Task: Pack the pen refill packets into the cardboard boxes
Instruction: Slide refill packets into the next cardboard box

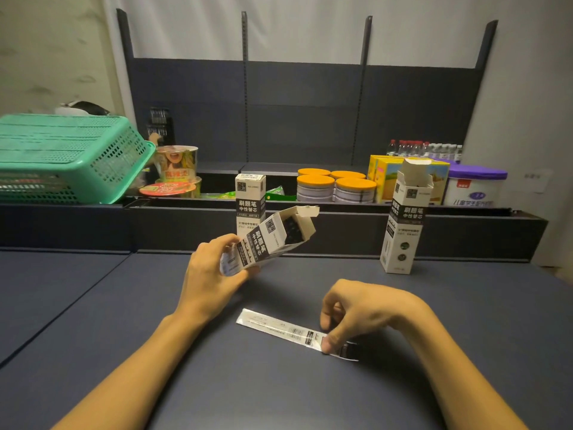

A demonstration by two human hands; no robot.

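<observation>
My left hand [214, 268] grips a black-and-white cardboard box [269, 237] by its lower end, tilted with its open top flap pointing right; dark packets show inside. My right hand [350, 311] pinches the near end of a flat clear pen refill packet [279, 325] that lies on the dark table [124, 305]. A closed box [250, 193] of the same kind stands upright behind the tilted one. Another box [406, 218] stands upright at the right with its top flap open.
A green plastic basket [68, 156] sits tilted at the back left beside noodle cups [176, 169]. Along the back ledge stand orange-lidded tins [335, 187], yellow cartons [387, 172], a purple-lidded tub [474, 184] and water bottles [424, 148].
</observation>
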